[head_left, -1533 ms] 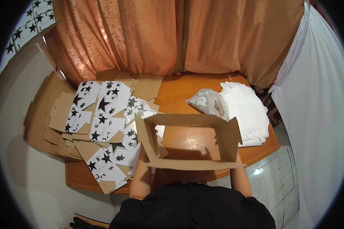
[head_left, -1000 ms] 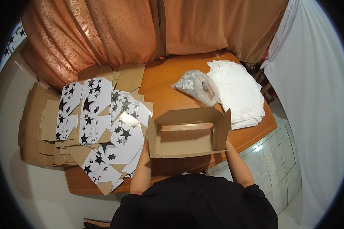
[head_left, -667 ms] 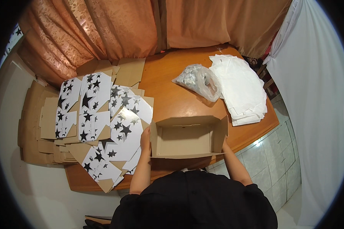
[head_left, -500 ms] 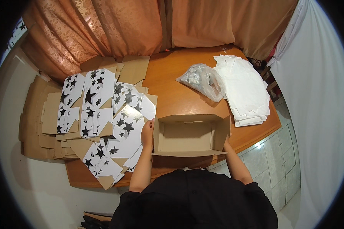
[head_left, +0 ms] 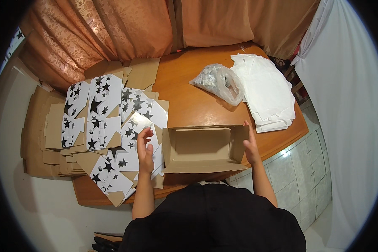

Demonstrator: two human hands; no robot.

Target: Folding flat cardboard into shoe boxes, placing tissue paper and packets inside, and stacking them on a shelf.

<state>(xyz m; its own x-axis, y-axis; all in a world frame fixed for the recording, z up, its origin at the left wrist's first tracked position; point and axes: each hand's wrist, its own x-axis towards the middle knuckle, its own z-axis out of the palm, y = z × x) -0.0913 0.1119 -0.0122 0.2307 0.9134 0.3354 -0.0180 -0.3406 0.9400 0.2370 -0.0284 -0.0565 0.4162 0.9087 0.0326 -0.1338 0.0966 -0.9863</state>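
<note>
Head view: open-topped cardboard box [head_left: 203, 166] sits near-centre on the table [head_left: 178, 90]. My left hand [head_left: 145, 152], fingers loosely spread, is left of it over star-printed sheets [head_left: 104, 97]; right hand [head_left: 251, 147], fingers extended, is at its right wall (contact: can't tell).

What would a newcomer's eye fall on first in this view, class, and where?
First, the open brown cardboard box at the wooden table's near edge, between the left hand and right hand. Next, the black-starred white pieces spread across the left side. Beyond the box, a plastic bag lies beside white sheets toward the right.
</note>
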